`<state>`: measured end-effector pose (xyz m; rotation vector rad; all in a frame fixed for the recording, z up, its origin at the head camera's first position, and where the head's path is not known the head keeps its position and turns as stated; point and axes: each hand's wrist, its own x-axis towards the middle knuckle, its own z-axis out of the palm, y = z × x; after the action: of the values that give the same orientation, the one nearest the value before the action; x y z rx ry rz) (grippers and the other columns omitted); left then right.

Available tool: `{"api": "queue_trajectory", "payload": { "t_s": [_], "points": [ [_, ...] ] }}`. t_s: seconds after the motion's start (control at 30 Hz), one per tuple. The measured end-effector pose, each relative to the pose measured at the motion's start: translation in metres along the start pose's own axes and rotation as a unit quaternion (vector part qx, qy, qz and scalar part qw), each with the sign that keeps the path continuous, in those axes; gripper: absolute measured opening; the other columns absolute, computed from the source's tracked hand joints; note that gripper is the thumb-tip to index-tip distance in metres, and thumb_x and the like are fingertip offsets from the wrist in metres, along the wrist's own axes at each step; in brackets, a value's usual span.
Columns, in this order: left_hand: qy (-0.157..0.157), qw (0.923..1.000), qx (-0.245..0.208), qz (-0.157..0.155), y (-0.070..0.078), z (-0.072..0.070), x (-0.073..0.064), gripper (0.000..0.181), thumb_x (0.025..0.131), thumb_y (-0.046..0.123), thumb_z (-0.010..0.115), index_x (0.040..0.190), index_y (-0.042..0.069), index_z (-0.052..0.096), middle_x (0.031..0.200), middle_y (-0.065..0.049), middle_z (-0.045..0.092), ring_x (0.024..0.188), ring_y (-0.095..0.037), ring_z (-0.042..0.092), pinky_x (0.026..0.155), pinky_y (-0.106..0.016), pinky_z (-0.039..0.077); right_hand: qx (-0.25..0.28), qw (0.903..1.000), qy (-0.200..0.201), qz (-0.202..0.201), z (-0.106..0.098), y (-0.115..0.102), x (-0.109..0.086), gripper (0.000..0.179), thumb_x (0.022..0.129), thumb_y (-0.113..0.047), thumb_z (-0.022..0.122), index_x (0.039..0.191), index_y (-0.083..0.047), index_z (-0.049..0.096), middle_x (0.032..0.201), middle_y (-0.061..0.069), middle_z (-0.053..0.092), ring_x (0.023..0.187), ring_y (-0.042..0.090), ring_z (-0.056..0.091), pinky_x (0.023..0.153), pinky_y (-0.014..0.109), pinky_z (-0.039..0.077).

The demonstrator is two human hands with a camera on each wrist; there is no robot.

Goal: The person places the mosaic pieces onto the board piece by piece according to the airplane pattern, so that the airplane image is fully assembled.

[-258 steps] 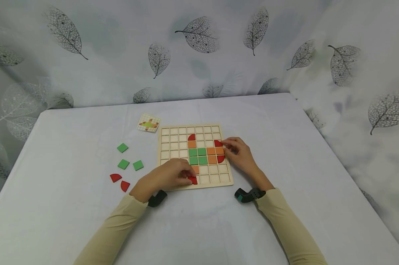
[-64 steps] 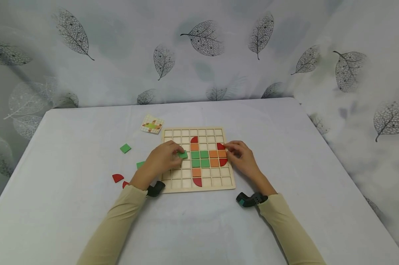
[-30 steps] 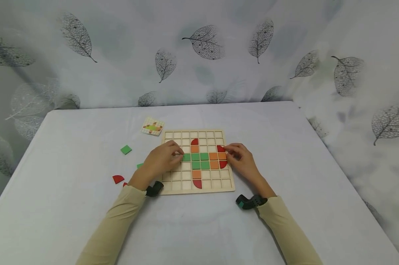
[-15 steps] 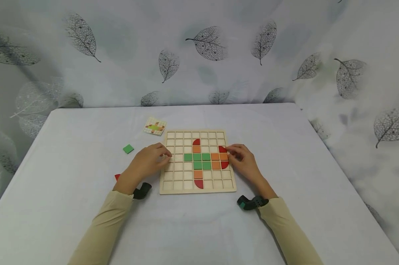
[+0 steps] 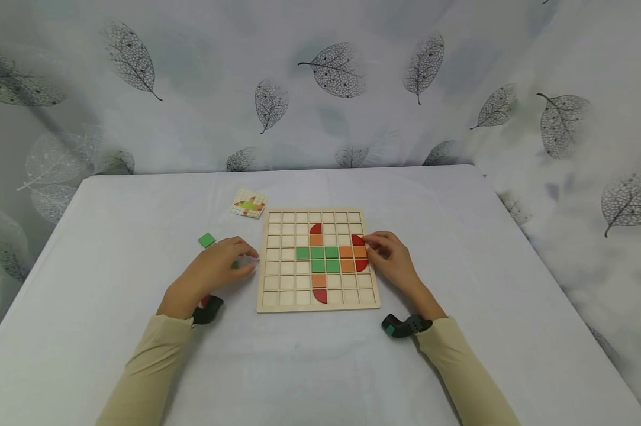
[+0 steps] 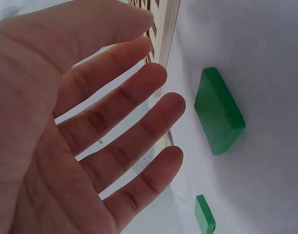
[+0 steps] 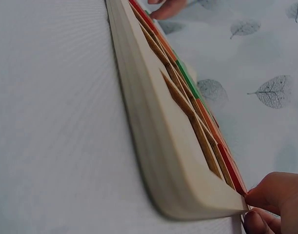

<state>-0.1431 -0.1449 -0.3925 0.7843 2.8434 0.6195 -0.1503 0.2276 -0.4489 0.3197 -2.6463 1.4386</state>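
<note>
A pale wooden grid board (image 5: 283, 300) lies mid-table in the head view. Green square tiles (image 5: 317, 266), orange squares (image 5: 318, 280) and red quarter-round pieces (image 5: 319, 296) fill some of its cells. My left hand (image 5: 213, 269) hovers left of the board, fingers spread and holding nothing. Under it a green tile (image 6: 216, 114) lies on the cloth, mostly hidden from the head view, with a second green tile (image 5: 206, 240) behind. At the board's right edge, my right hand (image 5: 390, 254) pinches the rim beside the red pieces; its fingertips (image 7: 258, 195) show in the right wrist view.
A small pattern card (image 5: 249, 203) lies behind the board's far left corner. One loose red piece (image 5: 205, 300) is partly covered by the left wrist and its black wrist camera (image 5: 208, 310). White cloth covers the table (image 5: 320, 367); a leaf-print curtain hangs behind.
A green tile came down into a cell left of the other green ones. My left hand then let go and moved left off the board. The right hand stays at the edge.
</note>
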Motion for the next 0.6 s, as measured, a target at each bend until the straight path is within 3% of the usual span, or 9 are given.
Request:
{"api": "queue_trajectory", "payload": {
  "t_s": [0.37, 0.6],
  "points": [
    [-0.038, 0.9972, 0.007, -0.065, -0.005, -0.003, -0.010, 0.047, 0.080, 0.018, 0.079, 0.122, 0.004, 0.063, 0.125, -0.016, 0.058, 0.115, -0.035, 0.056, 0.097, -0.051, 0.045, 0.005, 0.9999, 0.003, -0.011, 0.000, 0.002, 0.001, 0.026, 0.091, 0.001, 0.063, 0.116, 0.005, 0.067, 0.120, 0.019, 0.057, 0.095, 0.024, 0.056, 0.077, 0.012, 0.044],
    [-0.035, 0.9954, -0.022, -0.087, -0.010, -0.006, -0.015, 0.041, 0.080, 0.011, 0.077, 0.117, -0.001, 0.063, 0.111, -0.015, 0.059, 0.101, -0.031, 0.058, 0.088, -0.047, 0.049, 0.002, 0.9999, 0.006, -0.009, 0.001, 0.002, 0.001, 0.026, 0.090, 0.002, 0.063, 0.116, 0.005, 0.067, 0.119, 0.019, 0.058, 0.094, 0.024, 0.056, 0.077, 0.012, 0.044]
  ]
}}
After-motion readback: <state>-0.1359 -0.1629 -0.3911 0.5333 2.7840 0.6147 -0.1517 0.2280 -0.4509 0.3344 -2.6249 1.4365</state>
